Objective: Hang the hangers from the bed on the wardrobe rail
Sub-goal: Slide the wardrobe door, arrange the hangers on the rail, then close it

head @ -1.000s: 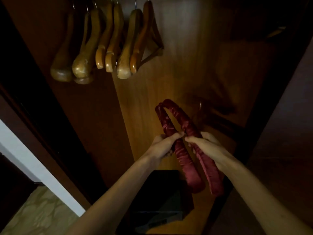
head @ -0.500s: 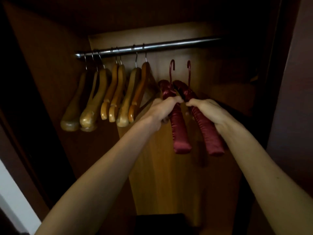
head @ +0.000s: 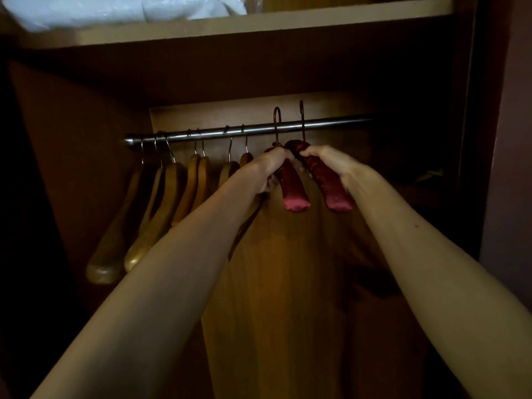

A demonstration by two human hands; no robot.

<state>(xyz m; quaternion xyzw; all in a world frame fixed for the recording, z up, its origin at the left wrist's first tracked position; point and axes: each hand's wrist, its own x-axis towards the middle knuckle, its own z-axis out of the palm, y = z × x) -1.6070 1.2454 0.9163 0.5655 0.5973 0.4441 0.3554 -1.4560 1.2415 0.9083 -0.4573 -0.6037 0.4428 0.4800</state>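
Note:
Two padded dark-red satin hangers are raised to the metal wardrobe rail point(head: 331, 124). My left hand point(head: 269, 168) grips the left red hanger point(head: 290, 188); its hook rises in front of the rail and tops out just above it. My right hand point(head: 328, 161) grips the right red hanger point(head: 331, 185), whose hook also reaches above the rail. Whether either hook rests on the rail I cannot tell. Several wooden hangers point(head: 161, 203) hang on the rail's left part, right beside my left hand.
A shelf point(head: 259, 24) spans the wardrobe above the rail, with white bagged bedding point(head: 115, 7) on it. The wardrobe's wooden back panel point(head: 288, 283) lies behind my arms. Dark side walls close in left and right; the rail's right part carries nothing.
Both hands have lifted the two red hangers from waist height up to the rail, hooks now at rail level. My view has tilted upward, revealing the shelf.

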